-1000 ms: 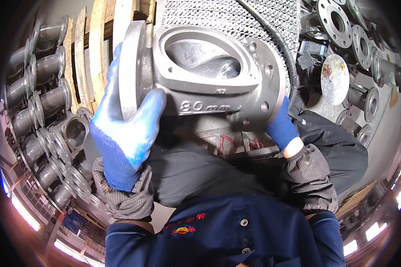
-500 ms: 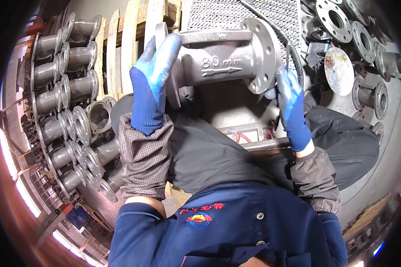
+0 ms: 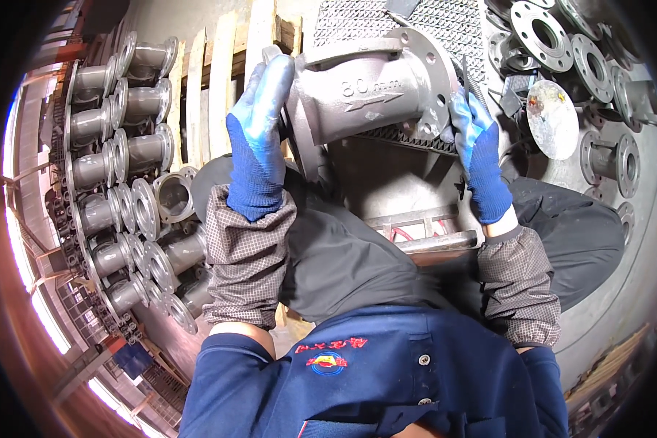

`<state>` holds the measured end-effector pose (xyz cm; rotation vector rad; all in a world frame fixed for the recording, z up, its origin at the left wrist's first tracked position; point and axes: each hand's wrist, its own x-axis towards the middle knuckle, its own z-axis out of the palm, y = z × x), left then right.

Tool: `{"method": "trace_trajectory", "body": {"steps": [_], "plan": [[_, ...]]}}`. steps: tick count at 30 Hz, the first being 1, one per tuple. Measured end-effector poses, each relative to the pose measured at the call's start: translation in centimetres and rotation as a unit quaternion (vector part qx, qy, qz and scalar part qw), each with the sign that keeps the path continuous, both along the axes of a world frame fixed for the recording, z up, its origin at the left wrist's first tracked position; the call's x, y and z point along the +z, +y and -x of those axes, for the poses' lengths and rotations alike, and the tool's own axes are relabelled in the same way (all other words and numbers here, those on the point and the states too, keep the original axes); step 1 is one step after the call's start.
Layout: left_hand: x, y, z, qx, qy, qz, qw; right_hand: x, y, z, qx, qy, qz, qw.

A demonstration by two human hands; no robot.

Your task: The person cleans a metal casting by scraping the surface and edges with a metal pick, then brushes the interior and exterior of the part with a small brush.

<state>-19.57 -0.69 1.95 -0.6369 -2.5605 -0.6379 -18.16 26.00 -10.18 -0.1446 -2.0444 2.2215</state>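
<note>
Between my two gloved hands is a grey cast-metal flanged valve body (image 3: 361, 91), with raised lettering and an arrow on its side. It lies nearly crosswise, its right end a little higher. My left hand (image 3: 263, 102), in a blue coated glove, grips the left flange, thumb on the near side. My right hand (image 3: 474, 131) is closed against the rim of the right flange; some of its fingers are hidden behind the metal. Below the body, between my knees, a metal frame with a bar (image 3: 438, 242) shows red pieces inside.
Rows of similar flanged bodies (image 3: 142, 106) stand at the left beside a wooden pallet (image 3: 226, 80). A textured metal grating (image 3: 445, 36) lies beyond the held body. At the right are a round pale plate (image 3: 552, 120), a dark hose (image 3: 466, 69) and more flanged castings (image 3: 540, 36).
The valve body has tilted and turned slightly in my hands, its left end lower and its arrow more slanted. My left hand has shifted a little right; both hands keep their hold.
</note>
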Motion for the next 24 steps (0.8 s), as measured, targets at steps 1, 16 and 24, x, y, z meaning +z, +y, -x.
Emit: {"method": "trace_trajectory", "body": {"steps": [1, 16, 24], "plan": [[0.2, 0.3, 0.0, 0.005, -0.001, 0.008, 1.0, -0.2, 0.0, 0.0, -0.005, 0.02, -0.02, 1.0], [-0.9, 2.0, -1.0, 0.097, -0.237, -0.245, 0.935, 0.2, -0.6, -3.6, -0.013, -0.2, 0.011, 0.98], [-0.4, -1.6, -1.3, -0.028, -0.012, -0.033, 0.999, 2.8, -0.4, -3.1, -0.038, -0.206, 0.107, 0.972]]}}
